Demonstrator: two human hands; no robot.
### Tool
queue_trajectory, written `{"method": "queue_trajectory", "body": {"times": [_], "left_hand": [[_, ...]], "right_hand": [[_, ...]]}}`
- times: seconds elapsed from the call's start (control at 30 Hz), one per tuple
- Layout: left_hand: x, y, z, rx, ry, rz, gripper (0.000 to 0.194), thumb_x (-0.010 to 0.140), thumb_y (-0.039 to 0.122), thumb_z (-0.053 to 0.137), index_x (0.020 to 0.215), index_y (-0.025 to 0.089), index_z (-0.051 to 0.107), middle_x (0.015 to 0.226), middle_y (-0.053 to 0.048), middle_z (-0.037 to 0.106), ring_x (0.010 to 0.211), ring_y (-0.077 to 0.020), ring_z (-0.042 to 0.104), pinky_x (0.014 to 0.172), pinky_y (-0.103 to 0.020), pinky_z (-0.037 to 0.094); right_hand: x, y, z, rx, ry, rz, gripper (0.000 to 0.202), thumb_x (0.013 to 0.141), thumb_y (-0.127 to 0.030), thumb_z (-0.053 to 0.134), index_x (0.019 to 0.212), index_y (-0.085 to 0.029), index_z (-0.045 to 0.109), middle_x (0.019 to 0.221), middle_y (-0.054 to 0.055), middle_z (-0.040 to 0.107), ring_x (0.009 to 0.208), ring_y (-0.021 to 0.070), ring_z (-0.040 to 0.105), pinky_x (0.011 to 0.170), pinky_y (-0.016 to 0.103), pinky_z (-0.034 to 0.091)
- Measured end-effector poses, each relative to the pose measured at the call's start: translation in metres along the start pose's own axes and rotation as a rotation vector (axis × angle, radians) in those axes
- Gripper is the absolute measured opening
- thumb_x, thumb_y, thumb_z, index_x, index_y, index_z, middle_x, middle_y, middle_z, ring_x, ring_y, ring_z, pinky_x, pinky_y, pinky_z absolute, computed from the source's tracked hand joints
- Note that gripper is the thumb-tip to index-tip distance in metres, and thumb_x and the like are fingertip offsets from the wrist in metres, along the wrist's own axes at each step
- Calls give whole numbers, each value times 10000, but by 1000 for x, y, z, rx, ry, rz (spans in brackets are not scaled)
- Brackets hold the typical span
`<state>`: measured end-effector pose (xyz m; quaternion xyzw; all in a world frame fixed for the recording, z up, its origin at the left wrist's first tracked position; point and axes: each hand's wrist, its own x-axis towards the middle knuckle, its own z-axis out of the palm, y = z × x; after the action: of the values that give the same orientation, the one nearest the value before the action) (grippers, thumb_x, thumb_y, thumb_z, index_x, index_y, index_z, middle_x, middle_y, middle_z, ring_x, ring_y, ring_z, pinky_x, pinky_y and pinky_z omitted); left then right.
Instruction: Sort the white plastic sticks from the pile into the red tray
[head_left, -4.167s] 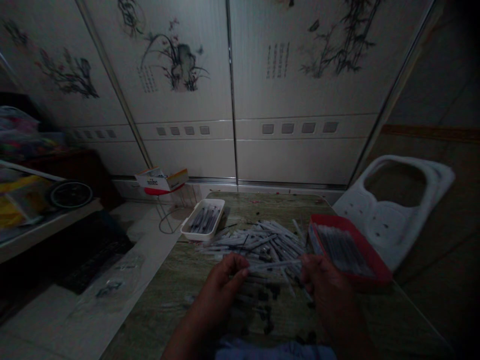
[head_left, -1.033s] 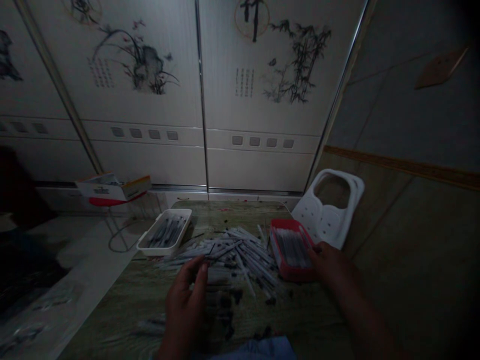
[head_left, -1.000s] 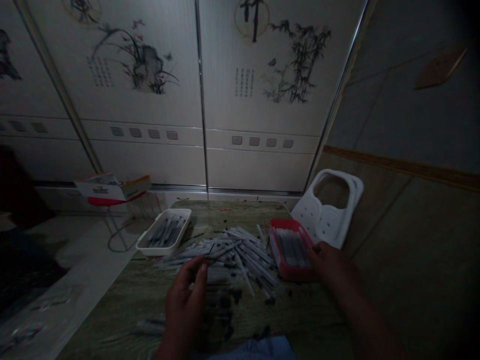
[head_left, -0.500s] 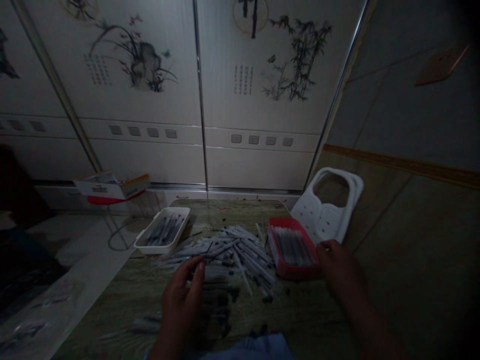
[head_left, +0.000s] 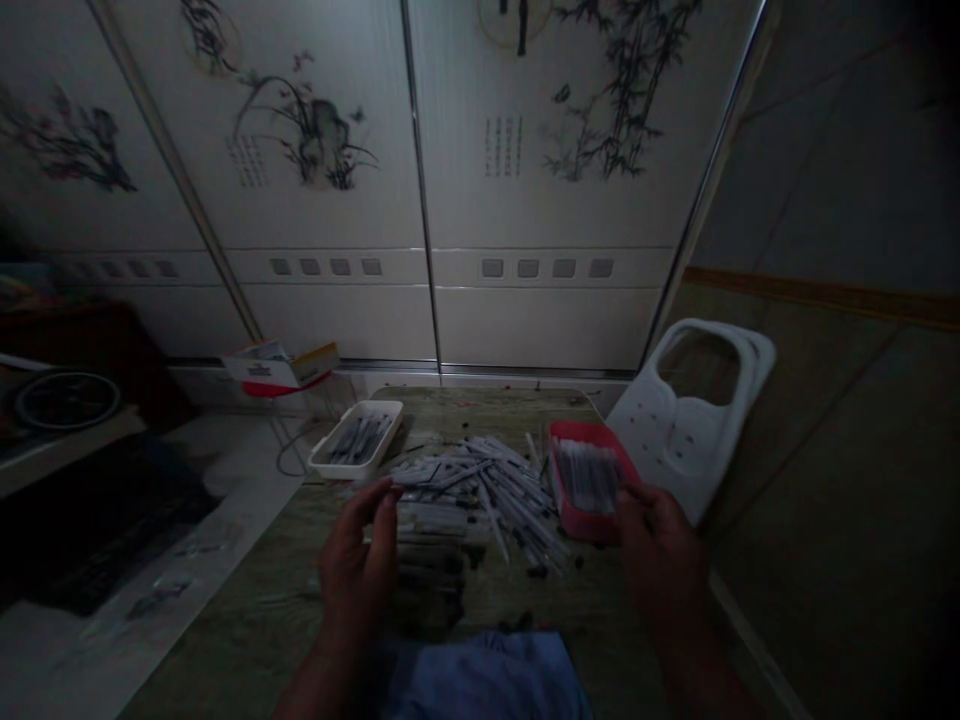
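My left hand [head_left: 361, 560] is over the left part of the table, thumb and forefinger pinched on a thin dark stick [head_left: 398, 487] whose kind is too blurred to tell. Just beyond it spreads a loose pile of pale, slim pens [head_left: 517, 510] with dark ends. At the near right corner of a red basket [head_left: 592, 527] is my right hand [head_left: 660, 545], its fingers closed; whatever they hold, if anything, is hidden. Many pens [head_left: 589, 475] lie side by side in that basket. More of them [head_left: 358, 438] lie in a white tray [head_left: 349, 470] at the far left.
Small dark caps or bits [head_left: 472, 555] lie scattered on the wood-patterned table [head_left: 247, 620]. Blue cloth [head_left: 487, 675] covers the near edge. A white folded chair [head_left: 690, 420] leans at the right wall. Behind the table on the left, an open box [head_left: 277, 370] rests on a red stool.
The view has swung left. My right hand has moved inward over the basket's near corner. My left hand remains pinched, slightly farther left of the pile.
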<state>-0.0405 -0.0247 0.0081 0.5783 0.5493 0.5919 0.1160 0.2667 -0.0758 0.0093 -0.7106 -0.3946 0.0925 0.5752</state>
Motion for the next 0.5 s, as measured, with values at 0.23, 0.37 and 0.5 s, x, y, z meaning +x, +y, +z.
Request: {"method": "queue_trajectory", "body": {"times": [0.23,0.37,0.5], "left_hand": [[-22,9,-14,10,-61,-80,339,912,441,599,1149,213,681,1094,-96,746,1038,-258,694,921,-406,538],[-66,16,-23,41,-211,-117,350,920,451,577,1136,203,694,1089,-109,750,1019,-269,704,893,-415,555],[-99,29,-17,111,-355,-49,284,927,425,573,1073,236,727,1071,-89,756,1012,-266,708,876,-406,573]], "right_hand": [[-17,-14,12,238,-171,96,385,835,-498,561,984,-164,681,811,73,730,730,238,663,644,313,482],[-10,2,4,309,-110,156,383,816,-502,593,990,-175,690,733,30,687,655,213,612,610,307,458],[7,22,-8,412,113,237,372,833,-486,592,1035,-180,658,709,-7,621,634,183,559,588,289,443]]}}
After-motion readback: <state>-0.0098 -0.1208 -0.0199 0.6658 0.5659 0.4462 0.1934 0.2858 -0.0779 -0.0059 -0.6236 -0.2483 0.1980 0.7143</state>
